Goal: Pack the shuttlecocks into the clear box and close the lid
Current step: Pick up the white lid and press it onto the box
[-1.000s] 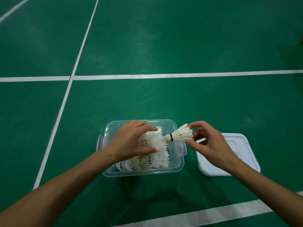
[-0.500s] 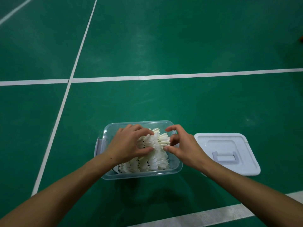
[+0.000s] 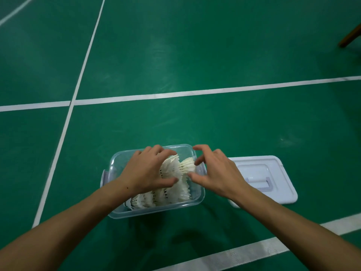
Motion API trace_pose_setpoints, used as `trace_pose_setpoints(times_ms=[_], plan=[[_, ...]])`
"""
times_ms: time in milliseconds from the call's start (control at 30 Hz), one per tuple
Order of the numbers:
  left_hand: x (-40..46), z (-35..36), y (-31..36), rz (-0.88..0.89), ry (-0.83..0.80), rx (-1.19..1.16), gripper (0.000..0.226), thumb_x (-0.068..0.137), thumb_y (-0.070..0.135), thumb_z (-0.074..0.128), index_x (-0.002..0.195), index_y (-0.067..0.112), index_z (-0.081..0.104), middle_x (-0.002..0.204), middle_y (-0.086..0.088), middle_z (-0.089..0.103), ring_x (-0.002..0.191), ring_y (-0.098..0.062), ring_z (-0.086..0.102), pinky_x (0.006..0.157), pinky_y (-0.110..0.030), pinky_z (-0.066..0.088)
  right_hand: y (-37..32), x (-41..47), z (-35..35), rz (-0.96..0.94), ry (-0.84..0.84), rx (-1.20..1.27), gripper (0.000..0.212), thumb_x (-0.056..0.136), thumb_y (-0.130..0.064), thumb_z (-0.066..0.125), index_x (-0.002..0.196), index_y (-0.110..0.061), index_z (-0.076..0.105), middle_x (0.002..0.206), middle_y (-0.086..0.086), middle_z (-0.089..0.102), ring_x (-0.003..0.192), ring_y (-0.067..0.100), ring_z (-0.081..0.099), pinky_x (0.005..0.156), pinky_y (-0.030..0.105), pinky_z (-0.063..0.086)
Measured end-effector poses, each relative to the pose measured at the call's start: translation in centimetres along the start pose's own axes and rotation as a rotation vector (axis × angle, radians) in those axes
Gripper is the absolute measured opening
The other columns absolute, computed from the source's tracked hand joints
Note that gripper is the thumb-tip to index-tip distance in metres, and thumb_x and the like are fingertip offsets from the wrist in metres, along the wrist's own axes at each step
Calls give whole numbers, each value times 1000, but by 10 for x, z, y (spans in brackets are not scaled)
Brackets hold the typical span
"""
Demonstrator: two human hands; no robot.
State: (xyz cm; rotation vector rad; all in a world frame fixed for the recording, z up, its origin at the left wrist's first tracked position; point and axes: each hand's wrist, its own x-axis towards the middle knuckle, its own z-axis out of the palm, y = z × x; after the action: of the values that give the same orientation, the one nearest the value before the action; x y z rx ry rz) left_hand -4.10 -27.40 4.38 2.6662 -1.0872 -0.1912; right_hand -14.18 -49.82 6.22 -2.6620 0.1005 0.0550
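A clear plastic box (image 3: 156, 210) stands on the green court floor, full of white feather shuttlecocks (image 3: 172, 192) lying in a stack. My left hand (image 3: 148, 171) lies over the stack, fingers and thumb curled round the upper shuttlecocks. My right hand (image 3: 213, 171) hovers at the box's right end with fingers spread and bent, thumb and fingertips close to the rightmost shuttlecock (image 3: 188, 164); it holds nothing. The white lid (image 3: 277, 184) lies flat on the floor just right of the box, handle side up.
White court lines (image 3: 175, 94) cross the green floor beyond the box, and another runs near the bottom. A brown wooden leg (image 3: 349, 36) shows at the top right corner.
My right hand carried one shuttlecock from the box's right side onto the stack and let it go, then opened. My left hand stayed over the stack.
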Motion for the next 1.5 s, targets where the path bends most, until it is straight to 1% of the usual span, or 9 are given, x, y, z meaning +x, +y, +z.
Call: trace_pose_setpoints(times_ms=[267, 467, 700, 833, 967, 1100, 1300, 1400, 1500], plan=[[38, -17, 81, 99, 154, -95, 80, 81, 83, 54, 143, 34, 52, 127, 8, 59, 116, -16, 54, 97, -42, 50, 47, -31, -48, 124, 197, 163, 65, 81, -64, 70, 136, -40, 45, 107, -20, 69, 108, 9, 62, 92, 42, 54], [79, 15, 157, 140, 65, -239, 77, 83, 75, 59, 146, 31, 49, 133, 5, 56, 125, -20, 52, 103, -45, 49, 114, -56, -75, 305, 300, 167, 61, 82, -63, 70, 134, -41, 47, 108, -21, 70, 110, 10, 65, 93, 44, 55], [98, 87, 205, -75, -152, -368, 82, 81, 67, 68, 147, 26, 42, 135, -8, 50, 126, -32, 49, 101, -45, 49, 213, -88, -75, 579, 233, 41, 64, 87, -60, 69, 139, -29, 48, 122, -11, 71, 115, 18, 65, 93, 42, 54], [102, 124, 195, -246, -248, -378, 91, 80, 67, 66, 153, 24, 32, 141, -18, 48, 129, -40, 46, 102, -47, 45, 266, -110, -55, 678, 73, 16, 72, 88, -58, 69, 147, -24, 46, 144, 2, 62, 130, 25, 59, 105, 49, 51], [101, 146, 189, -292, -370, -378, 96, 77, 67, 62, 154, 22, 27, 141, -20, 53, 127, -41, 49, 97, -45, 45, 297, -123, -30, 734, -48, 116, 70, 96, -43, 69, 155, -21, 40, 155, 6, 53, 139, 32, 51, 114, 49, 44], [95, 151, 209, -338, -417, -487, 85, 83, 48, 69, 152, 20, 29, 150, -18, 40, 133, -40, 37, 98, -45, 42, 306, -123, -9, 787, 14, 235, 68, 97, -39, 67, 158, -24, 39, 153, 6, 53, 143, 34, 42, 119, 50, 38], [92, 117, 218, -455, -245, -813, 90, 89, 31, 71, 164, 21, 23, 162, -9, 40, 147, -39, 29, 113, -47, 37, 296, -117, -26, 782, 283, 332, 56, 97, -23, 68, 149, -9, 53, 143, 11, 63, 127, 33, 61, 113, 57, 47], [88, 64, 213, -381, -51, -796, 85, 91, 31, 70, 163, 21, 27, 162, -4, 40, 147, -35, 29, 116, -47, 35, 276, -98, -58, 708, 462, 332, 71, 88, -40, 59, 152, -10, 52, 142, 14, 63, 112, 36, 68, 104, 56, 54], [80, 6, 182, -354, 151, -715, 82, 91, 35, 71, 162, 21, 32, 164, -1, 40, 148, -34, 34, 119, -46, 33, 223, -64, -82, 567, 539, 368, 68, 91, -38, 57, 153, -13, 52, 139, 11, 63, 91, 31, 70, 94, 49, 59]])
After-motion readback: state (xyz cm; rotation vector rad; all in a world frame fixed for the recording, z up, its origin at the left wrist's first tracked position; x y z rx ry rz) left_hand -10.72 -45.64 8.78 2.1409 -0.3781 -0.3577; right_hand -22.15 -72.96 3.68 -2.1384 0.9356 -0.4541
